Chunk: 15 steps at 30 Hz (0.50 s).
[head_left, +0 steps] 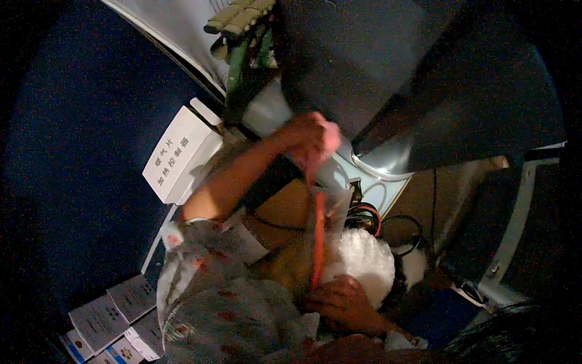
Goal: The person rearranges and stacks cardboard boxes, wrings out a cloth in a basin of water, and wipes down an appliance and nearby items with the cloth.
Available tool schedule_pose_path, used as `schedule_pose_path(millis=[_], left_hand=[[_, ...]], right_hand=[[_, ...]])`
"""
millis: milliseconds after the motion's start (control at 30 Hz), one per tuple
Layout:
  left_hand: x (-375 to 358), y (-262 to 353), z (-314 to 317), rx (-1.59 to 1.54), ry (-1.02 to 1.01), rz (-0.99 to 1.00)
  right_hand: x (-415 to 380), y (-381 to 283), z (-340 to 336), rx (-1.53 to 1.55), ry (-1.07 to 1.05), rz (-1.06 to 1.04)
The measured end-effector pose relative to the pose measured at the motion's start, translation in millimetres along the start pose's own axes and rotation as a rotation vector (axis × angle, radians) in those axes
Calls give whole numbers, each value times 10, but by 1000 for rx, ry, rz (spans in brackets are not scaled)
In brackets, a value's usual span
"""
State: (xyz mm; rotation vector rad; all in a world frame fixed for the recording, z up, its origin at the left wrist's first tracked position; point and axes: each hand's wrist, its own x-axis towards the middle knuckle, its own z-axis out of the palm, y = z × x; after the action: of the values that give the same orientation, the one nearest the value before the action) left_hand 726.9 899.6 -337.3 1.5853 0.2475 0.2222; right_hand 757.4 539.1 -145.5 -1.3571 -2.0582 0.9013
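Observation:
My left hand [308, 141] is raised near the middle, its fingers closed round a pink item [330, 138] blurred by motion. Below it hangs a clear plastic bag or sleeve [333, 212] with a red strip [319, 233] along one side. My right hand [344, 301] is closed at the lower end of this bag, fingers bent together. Just above and beside the right hand lies a fluffy white item [365, 261].
A white box with printed characters [168, 159] stands at the left. Grey boxes [100, 321] lie at the lower left. Black cables [365, 215] coil beside a pale panel [376, 197]. Green and tan items [242, 36] are at the top; a dark surface [364, 54] is nearby.

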Motion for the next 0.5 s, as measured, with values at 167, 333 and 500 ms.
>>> schedule_pose_path(millis=[167,333,500], left_hand=[[-260,209,-87,553,271,-34],[39,-44,709,512,176,274],[198,-123,667,424,14,536]], right_hand=[[16,12,46,-3,-14,-6],[-56,167,213,18,28,-91],[48,17,32,6,32,-28]])
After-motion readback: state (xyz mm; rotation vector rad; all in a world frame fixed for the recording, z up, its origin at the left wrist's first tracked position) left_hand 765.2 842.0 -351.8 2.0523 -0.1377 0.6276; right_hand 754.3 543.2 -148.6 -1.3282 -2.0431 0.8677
